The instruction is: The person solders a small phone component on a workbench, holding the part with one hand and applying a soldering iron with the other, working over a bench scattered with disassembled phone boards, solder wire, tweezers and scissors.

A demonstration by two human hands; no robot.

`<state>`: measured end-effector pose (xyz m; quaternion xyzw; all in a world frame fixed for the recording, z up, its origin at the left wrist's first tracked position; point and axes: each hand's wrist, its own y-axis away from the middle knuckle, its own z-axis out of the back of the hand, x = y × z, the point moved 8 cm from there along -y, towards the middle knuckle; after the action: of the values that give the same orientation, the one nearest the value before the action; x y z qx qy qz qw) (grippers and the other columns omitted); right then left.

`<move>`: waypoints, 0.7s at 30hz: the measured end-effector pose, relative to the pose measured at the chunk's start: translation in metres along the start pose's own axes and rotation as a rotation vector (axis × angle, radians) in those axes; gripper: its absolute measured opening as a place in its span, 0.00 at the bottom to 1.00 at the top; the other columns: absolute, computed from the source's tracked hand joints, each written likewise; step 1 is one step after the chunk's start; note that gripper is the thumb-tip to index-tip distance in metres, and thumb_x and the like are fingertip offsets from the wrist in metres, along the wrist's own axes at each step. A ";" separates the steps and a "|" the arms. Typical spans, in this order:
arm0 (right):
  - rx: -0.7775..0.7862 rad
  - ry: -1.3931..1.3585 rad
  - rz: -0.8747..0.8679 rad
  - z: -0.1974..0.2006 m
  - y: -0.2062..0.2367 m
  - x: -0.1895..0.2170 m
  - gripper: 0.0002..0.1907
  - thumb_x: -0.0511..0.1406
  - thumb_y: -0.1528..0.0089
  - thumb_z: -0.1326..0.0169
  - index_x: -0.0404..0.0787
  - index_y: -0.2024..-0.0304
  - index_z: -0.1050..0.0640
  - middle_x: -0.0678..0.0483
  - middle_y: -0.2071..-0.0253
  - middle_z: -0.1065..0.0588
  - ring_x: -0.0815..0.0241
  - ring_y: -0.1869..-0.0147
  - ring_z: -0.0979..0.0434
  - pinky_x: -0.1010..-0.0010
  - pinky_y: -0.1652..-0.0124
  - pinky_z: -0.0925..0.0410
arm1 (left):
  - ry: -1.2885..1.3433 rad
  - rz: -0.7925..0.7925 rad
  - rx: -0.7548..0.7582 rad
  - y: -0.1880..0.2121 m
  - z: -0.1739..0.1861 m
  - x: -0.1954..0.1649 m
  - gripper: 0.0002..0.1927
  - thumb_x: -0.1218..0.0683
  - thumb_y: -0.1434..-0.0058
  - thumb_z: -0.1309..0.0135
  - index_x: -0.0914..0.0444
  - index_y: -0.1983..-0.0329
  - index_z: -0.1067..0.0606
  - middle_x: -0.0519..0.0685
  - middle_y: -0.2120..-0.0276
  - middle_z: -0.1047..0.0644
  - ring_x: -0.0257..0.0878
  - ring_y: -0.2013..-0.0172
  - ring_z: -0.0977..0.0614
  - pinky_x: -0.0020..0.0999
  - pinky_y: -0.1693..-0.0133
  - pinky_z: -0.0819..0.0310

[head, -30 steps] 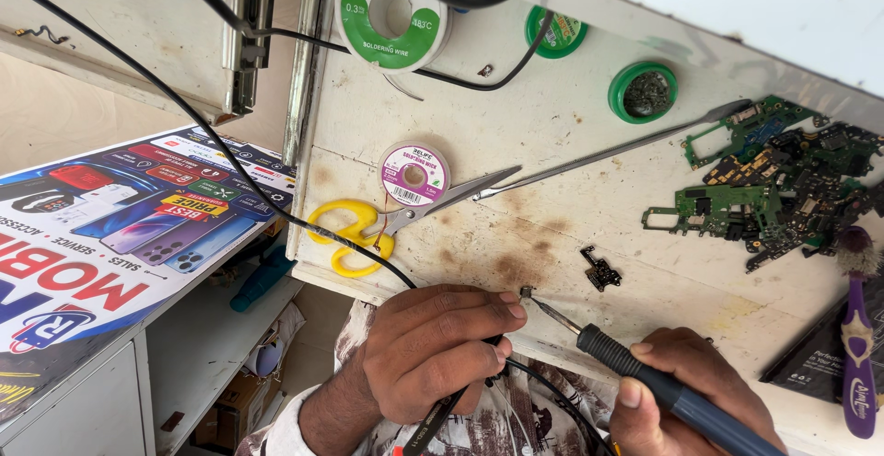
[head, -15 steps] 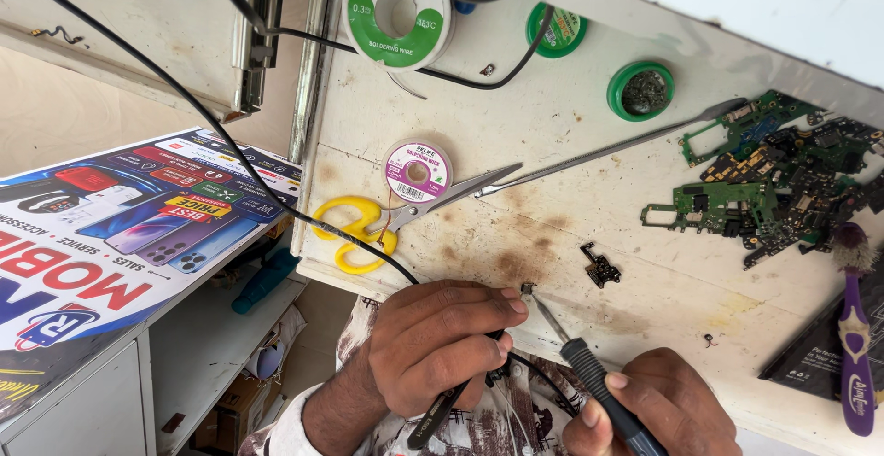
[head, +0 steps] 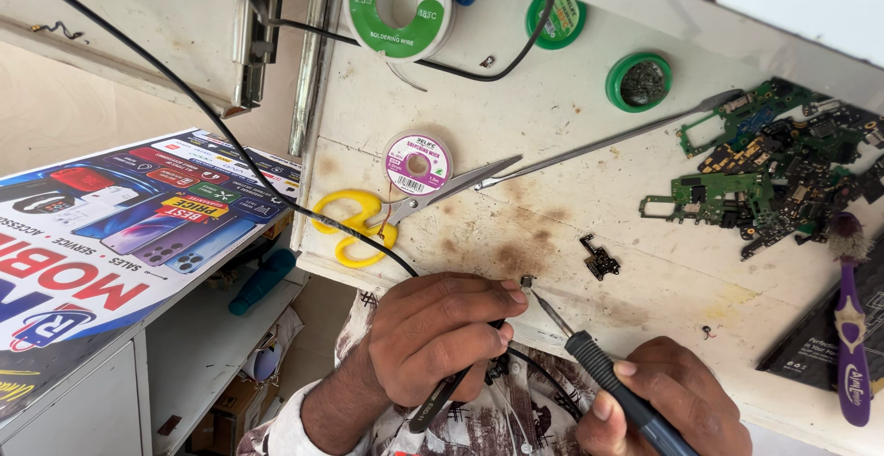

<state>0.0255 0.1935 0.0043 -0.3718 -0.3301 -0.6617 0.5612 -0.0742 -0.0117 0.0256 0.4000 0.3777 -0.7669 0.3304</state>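
Bright, even daylight fills the view, strongest at the washed-out upper right corner. The pale desk shows only soft, short shadows under the scissors and long metal tool. Focus is sharp throughout; straight edges bow slightly toward the frame's sides.

One pair of scissors, three spools, one brush, one soldering iron.
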 end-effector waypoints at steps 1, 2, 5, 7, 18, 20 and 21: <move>-0.015 -0.021 -0.003 0.000 -0.001 -0.001 0.14 0.33 0.41 0.41 0.37 0.54 0.28 0.53 0.77 0.27 0.59 0.73 0.23 0.66 0.68 0.28 | -0.003 0.006 0.004 0.000 -0.001 0.000 0.14 0.65 0.32 0.40 0.63 0.51 0.33 0.56 0.53 0.19 0.49 0.55 0.12 0.42 0.53 0.12; -0.017 -0.025 0.002 0.000 -0.001 -0.002 0.14 0.33 0.41 0.40 0.37 0.54 0.28 0.52 0.77 0.27 0.59 0.73 0.23 0.66 0.68 0.28 | -0.005 0.011 0.007 0.000 -0.001 0.001 0.14 0.65 0.32 0.40 0.63 0.50 0.33 0.56 0.52 0.19 0.49 0.55 0.12 0.41 0.53 0.12; -0.014 -0.013 -0.004 -0.001 -0.003 -0.003 0.15 0.34 0.42 0.40 0.37 0.55 0.28 0.50 0.77 0.28 0.58 0.73 0.24 0.67 0.68 0.29 | -0.013 0.009 0.009 0.001 -0.002 0.002 0.15 0.66 0.33 0.40 0.63 0.51 0.33 0.56 0.52 0.19 0.49 0.55 0.12 0.42 0.53 0.13; 0.003 0.025 -0.039 -0.002 -0.002 -0.005 0.15 0.34 0.42 0.40 0.36 0.56 0.28 0.48 0.77 0.28 0.57 0.73 0.24 0.69 0.69 0.30 | -0.012 0.010 0.006 0.001 -0.002 0.002 0.15 0.66 0.34 0.40 0.62 0.52 0.33 0.55 0.52 0.19 0.49 0.55 0.12 0.41 0.53 0.13; -0.042 -0.023 -0.028 -0.001 -0.006 -0.001 0.15 0.36 0.42 0.39 0.36 0.57 0.27 0.48 0.77 0.28 0.60 0.74 0.24 0.73 0.73 0.32 | -0.011 -0.001 -0.014 -0.001 -0.003 0.002 0.14 0.66 0.33 0.40 0.63 0.52 0.33 0.56 0.53 0.19 0.48 0.55 0.12 0.40 0.53 0.13; -0.049 -0.015 -0.040 -0.001 -0.005 -0.002 0.15 0.37 0.42 0.39 0.36 0.57 0.27 0.48 0.77 0.28 0.60 0.74 0.24 0.72 0.72 0.32 | -0.011 0.003 -0.005 -0.002 -0.002 0.002 0.14 0.66 0.33 0.40 0.63 0.52 0.33 0.55 0.53 0.18 0.48 0.55 0.12 0.40 0.53 0.13; -0.057 -0.008 -0.059 -0.001 -0.004 -0.002 0.15 0.37 0.41 0.39 0.36 0.57 0.27 0.48 0.77 0.27 0.60 0.74 0.24 0.72 0.71 0.31 | -0.010 0.004 -0.004 -0.002 -0.002 0.002 0.14 0.66 0.33 0.40 0.63 0.52 0.33 0.55 0.53 0.19 0.48 0.55 0.12 0.40 0.53 0.13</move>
<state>0.0214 0.1945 0.0021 -0.3804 -0.3241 -0.6857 0.5293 -0.0756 -0.0092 0.0237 0.3962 0.3769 -0.7674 0.3347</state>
